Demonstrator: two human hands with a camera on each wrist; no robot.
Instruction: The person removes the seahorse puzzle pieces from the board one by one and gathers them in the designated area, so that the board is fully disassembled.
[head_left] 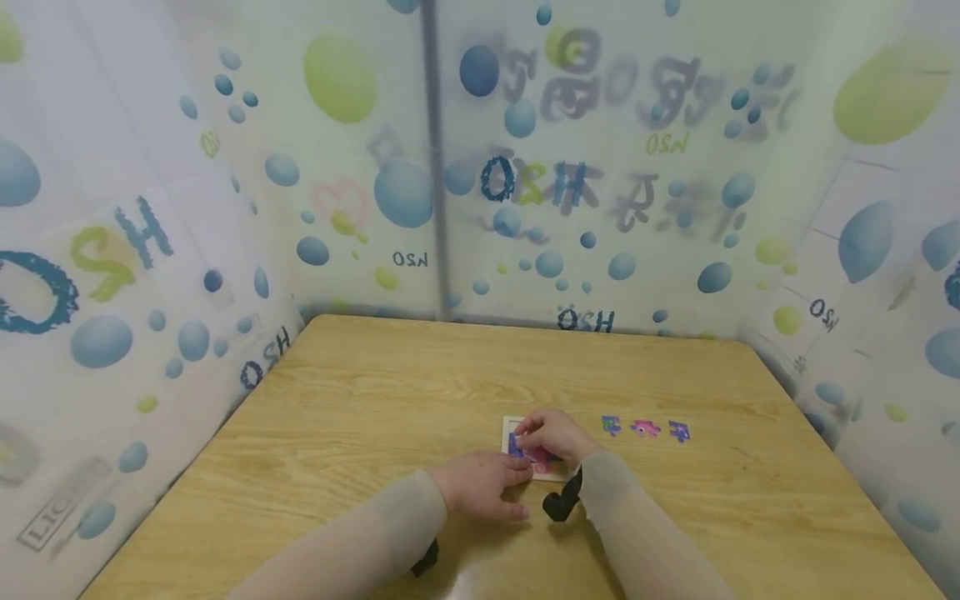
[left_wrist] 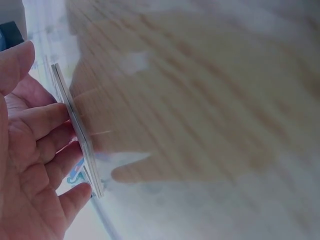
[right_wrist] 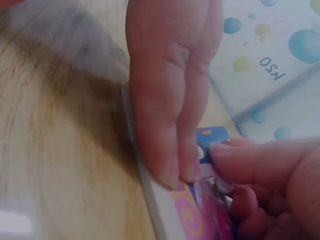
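Note:
A small white-framed puzzle board (head_left: 552, 477) with blue and pink pieces lies on the table under both hands. My left hand (head_left: 480, 486) rests its extended fingertips on the board's near left part; in the left wrist view, the fingers of this hand (left_wrist: 40, 140) touch the edge of the thin board (left_wrist: 80, 130). My right hand (head_left: 558, 435) is over the board's upper part, thumb and fingers bent together. In the right wrist view, this hand (right_wrist: 270, 175) pinches a puzzle piece (right_wrist: 223, 186), partly hidden, against the board (right_wrist: 145, 175).
Three loose puzzle pieces lie in a row right of the board: a blue-green one (head_left: 611, 426), a pink one (head_left: 644, 428) and a purple-blue one (head_left: 678, 431). The wooden table (head_left: 360, 375) meets patterned curtains (head_left: 360, 167) at its back and sides.

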